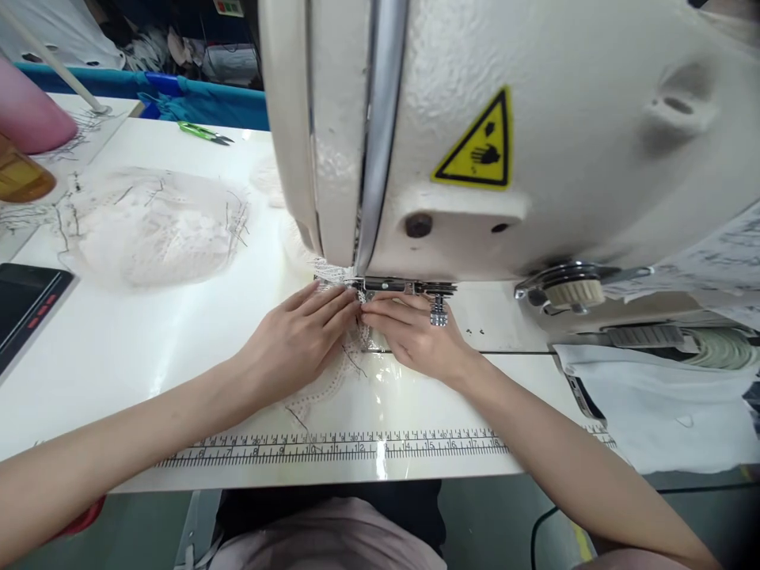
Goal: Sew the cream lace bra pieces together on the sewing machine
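Note:
My left hand (302,336) lies flat on a piece of pale lace (325,389), fingers stretched toward the presser foot (358,285) of a white sewing machine (534,142). From the other side, my right hand (421,336) rests on the machine bed, its fingers extended and its fingertips touching the lace edge just in front of the foot. The fingertips of both hands nearly meet there. Part of the lace runs under the foot, and dark thread ends stick out of it. My left thumb and the needle point are hidden.
A sheer lace pile (160,229) with loose threads lies left. Green thread snips (205,133) lie behind it; a black phone-like device (29,305) is at the left edge beneath a pink thread cone (32,111). A ruler strip (332,449) lines the front; white cloth (659,404) lies right.

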`<state>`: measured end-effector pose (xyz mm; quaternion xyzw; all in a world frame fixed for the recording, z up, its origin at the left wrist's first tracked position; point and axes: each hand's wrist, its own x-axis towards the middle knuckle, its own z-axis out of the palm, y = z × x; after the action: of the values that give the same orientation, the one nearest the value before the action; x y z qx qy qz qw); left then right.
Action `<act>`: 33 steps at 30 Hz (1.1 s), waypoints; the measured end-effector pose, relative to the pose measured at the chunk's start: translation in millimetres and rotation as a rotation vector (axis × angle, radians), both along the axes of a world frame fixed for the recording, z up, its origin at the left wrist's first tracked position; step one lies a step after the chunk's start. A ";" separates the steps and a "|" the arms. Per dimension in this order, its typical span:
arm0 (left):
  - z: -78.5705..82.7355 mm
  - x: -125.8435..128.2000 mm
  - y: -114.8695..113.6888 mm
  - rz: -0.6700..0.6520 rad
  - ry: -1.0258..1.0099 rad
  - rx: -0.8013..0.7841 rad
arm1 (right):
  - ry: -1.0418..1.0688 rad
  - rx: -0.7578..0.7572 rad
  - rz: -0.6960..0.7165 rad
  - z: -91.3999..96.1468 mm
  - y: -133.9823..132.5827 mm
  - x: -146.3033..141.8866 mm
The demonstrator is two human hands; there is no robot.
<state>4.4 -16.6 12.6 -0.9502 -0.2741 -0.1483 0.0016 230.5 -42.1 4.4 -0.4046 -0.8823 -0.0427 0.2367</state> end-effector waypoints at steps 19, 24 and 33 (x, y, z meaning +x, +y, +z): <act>-9.9 -1.2 13.5 -0.022 0.005 0.051 | -0.041 -0.035 -0.071 7.2 -0.5 -3.1; -9.0 -0.4 14.5 -0.012 0.022 0.079 | -0.069 -0.046 -0.090 8.3 -1.1 -3.9; -0.5 1.3 16.7 -0.017 0.013 0.109 | -0.063 0.037 -0.060 -4.0 2.0 0.5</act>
<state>5.7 0.1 12.1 -0.9519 -0.2577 -0.1568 0.0536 231.0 -40.1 0.4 -0.4247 -0.8759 -0.0790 0.2149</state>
